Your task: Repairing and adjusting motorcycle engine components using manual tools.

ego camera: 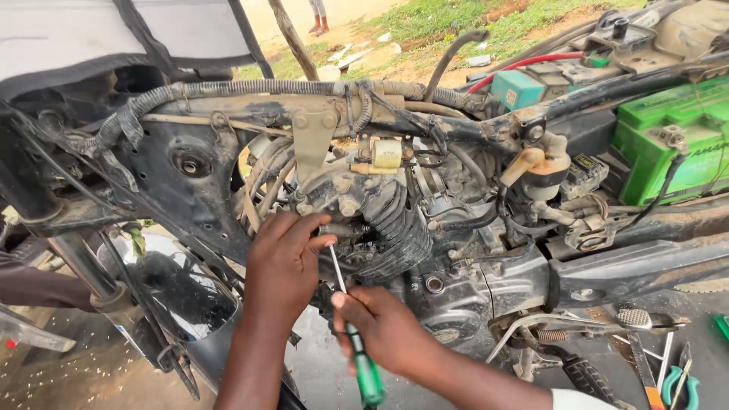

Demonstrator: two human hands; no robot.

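Outdoors on bare grey ground, with grass and sandy soil visible at twelve o'clock, a stripped motorcycle frame [250, 95] fills almost the whole view; its tank and seat are absent, so the wiring harness [152, 99] along the top tube and the engine [395, 228] below it are exposed; a green battery [668, 144] sits in its tray at two o'clock, with a red cable [524, 62] running above it toward a small teal box [518, 87]. Near the centre, the left hand [285, 262] is closed with its fingertips pinched around the thin metal shaft of a screwdriver [353, 326], close to the tip, probably to keep the tip steady on a small fitting at the side of the cylinder; the right hand [387, 330], at six o'clock, is wrapped tightly around the green handle of the same tool, in the position from which it can turn it; the tool therefore lies slanted, from the engine down toward the person. At nine o'clock the front fork [83, 266] and the dark shiny mudguard [175, 292] stand beside the left forearm; part of another person's arm [38, 287] shows at the left edge; at four o'clock the footrest [634, 317] and some loose hand tools [668, 372] lie on the ground, within easy reach.
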